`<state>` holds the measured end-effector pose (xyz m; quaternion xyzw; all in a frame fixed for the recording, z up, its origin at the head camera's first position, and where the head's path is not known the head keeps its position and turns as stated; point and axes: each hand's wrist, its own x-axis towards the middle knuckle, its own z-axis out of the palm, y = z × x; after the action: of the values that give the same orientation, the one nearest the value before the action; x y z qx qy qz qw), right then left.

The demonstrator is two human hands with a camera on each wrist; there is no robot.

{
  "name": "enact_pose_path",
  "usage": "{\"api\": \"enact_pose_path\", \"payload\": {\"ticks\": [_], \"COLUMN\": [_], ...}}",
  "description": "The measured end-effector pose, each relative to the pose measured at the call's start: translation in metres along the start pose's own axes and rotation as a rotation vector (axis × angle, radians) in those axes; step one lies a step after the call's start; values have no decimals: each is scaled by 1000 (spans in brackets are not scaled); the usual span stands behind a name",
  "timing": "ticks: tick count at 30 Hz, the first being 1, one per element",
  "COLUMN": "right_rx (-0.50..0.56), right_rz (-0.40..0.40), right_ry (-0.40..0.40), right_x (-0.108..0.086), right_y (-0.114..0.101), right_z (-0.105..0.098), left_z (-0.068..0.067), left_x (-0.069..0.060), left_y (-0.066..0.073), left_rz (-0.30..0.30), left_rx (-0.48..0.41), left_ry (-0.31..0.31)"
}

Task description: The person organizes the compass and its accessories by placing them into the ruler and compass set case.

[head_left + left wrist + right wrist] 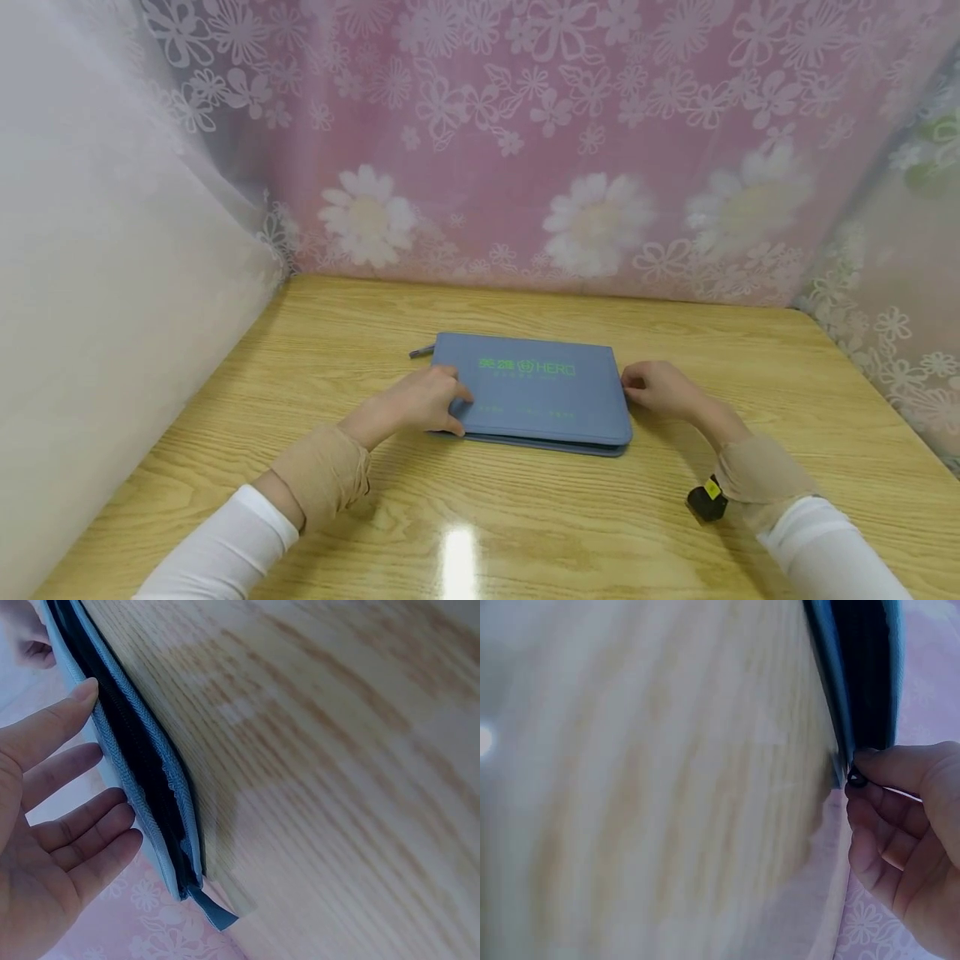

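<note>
A blue zip document case with green lettering lies flat on the table. Its zip is undone along the near side, and the left wrist view shows a dark gap between its two zip edges. A fabric tab sticks out at its far left corner. My left hand rests on the left part of the cover, fingers fairly straight against the edge. At the right side, my right hand pinches a small dark zipper pull between thumb and index finger. The case's contents are hidden.
The wood-grain table extends around the case. A flowered pink curtain hangs behind it, with a pale sheet at the left. A small black device is at the right wrist.
</note>
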<state>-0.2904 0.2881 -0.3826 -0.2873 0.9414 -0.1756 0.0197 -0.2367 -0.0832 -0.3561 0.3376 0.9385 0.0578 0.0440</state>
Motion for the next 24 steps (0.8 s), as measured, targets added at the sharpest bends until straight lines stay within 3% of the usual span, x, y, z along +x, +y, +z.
{"api": "enact_pose_path", "payload": {"ticks": [13, 24], "right_rx": [11, -7], "right_rz": [-38, -114], "right_ry": [7, -20], "right_x": [-16, -36], "right_y": [-11, -23], "right_z": [4, 0], "left_z": [0, 2], "left_x": [-1, 2], "left_y": [0, 0], "left_rz": [-7, 25], "left_rx": [10, 38], "left_ry": [-3, 12]}}
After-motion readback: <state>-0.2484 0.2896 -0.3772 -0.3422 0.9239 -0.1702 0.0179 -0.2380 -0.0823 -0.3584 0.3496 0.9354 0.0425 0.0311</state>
